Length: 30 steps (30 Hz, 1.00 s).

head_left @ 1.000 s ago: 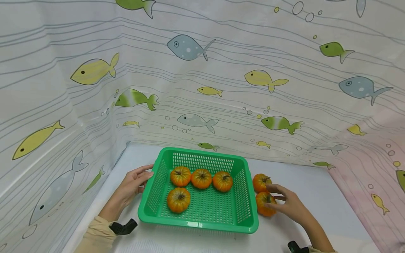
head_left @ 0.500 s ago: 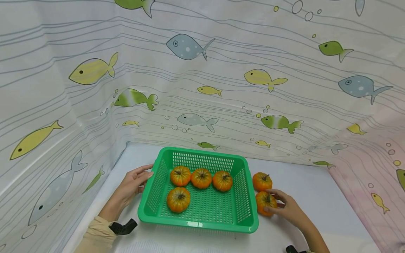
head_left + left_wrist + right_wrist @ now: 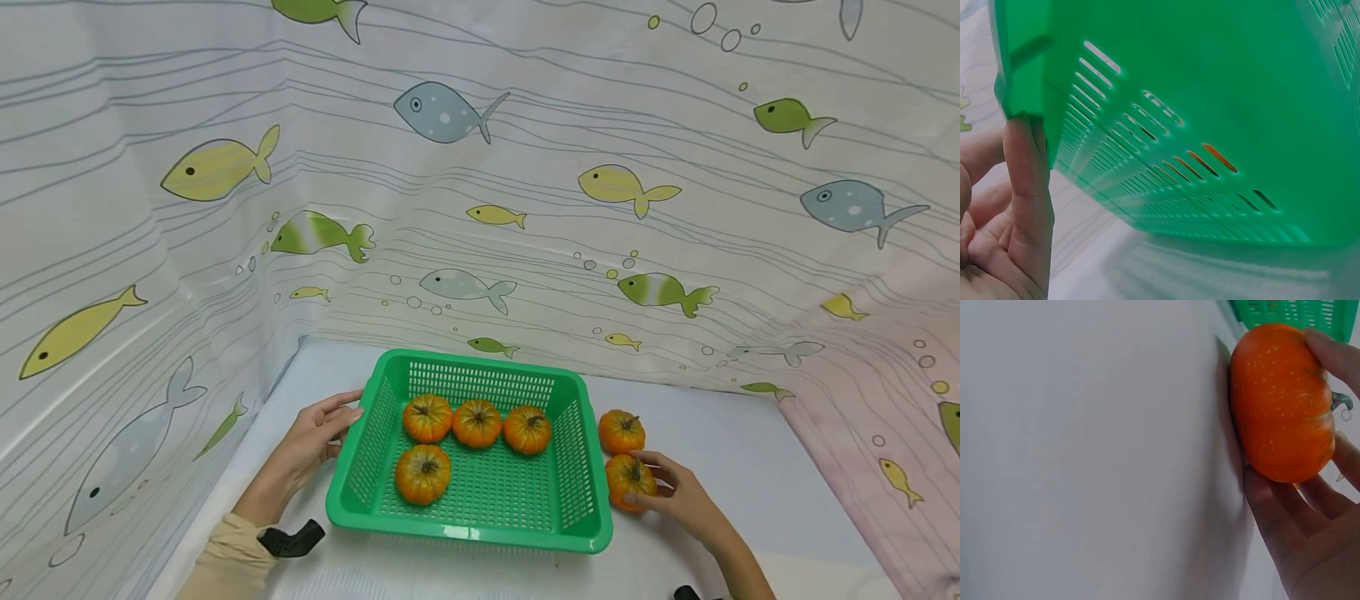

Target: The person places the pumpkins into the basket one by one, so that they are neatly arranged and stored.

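The pumpkin (image 3: 624,477) lies at the lower right of the head frame, just outside the right side of the basket (image 3: 465,533), apparently on the table (image 3: 697,408). The right hand (image 3: 681,493) holds it: the right wrist view shows the thumb on one side, fingers on the other and the stem between them. Another pumpkin (image 3: 621,432) sits just above it in the frame; whether the two touch is hard to tell. Inside the basket, at lower centre, three pumpkins stand in a row across the upper part, left pumpkin (image 3: 427,418), middle pumpkin (image 3: 477,423) and right pumpkin (image 3: 527,430), with a lone pumpkin (image 3: 423,475) below the left one. The left hand (image 3: 309,442) has its fingertips at the basket's left rim, seemingly to steady it; whether they pinch the rim I cannot tell. The step in hand looks to be gathering pumpkins into the basket, with the grasp made and the lift not yet done. The next move would call for a firm grip, a lift high enough to clear the right rim without nudging the neighbour, and a gentle lowering, perhaps toward the floor at the basket's lower right. Fish-printed cloth (image 3: 540,258) fills the upper frame.
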Each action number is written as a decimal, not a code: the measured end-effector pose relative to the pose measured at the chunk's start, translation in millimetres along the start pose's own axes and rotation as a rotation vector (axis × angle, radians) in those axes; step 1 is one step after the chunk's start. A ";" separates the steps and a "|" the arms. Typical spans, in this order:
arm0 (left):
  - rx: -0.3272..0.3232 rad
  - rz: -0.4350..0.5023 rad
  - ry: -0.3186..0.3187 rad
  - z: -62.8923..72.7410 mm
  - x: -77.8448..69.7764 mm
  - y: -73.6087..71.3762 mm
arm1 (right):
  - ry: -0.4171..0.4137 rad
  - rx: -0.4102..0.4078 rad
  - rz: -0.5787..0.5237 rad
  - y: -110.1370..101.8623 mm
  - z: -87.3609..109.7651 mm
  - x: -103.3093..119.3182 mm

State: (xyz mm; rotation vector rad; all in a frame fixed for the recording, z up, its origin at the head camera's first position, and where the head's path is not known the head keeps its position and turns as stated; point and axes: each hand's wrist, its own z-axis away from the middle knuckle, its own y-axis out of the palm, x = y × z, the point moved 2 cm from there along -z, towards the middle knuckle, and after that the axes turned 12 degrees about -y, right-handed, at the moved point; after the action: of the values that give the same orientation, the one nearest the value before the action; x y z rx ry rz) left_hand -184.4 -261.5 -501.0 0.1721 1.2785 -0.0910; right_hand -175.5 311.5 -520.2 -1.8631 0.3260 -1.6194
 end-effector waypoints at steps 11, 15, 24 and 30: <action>-0.002 0.000 -0.005 0.8 -0.9 0.3 | 0.006 -0.012 0.031 0.4 -0.2 -2.3; -0.005 -0.002 -0.011 0.8 -0.6 0.2 | 0.000 -0.010 0.035 0.0 -1.3 -3.4; -0.009 -0.007 -0.006 0.0 0.7 -1.2 | -0.031 -0.022 0.030 -3.1 -2.4 1.2; -0.009 -0.004 -0.005 0.1 0.2 -0.5 | -0.063 -0.018 0.016 -4.5 -4.0 13.5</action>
State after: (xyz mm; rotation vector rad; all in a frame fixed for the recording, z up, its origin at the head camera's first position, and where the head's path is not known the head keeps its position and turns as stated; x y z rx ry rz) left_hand -184.3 -262.1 -501.2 0.1614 1.2740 -0.0897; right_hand -177.5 306.0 -506.5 -1.9163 0.3279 -1.5484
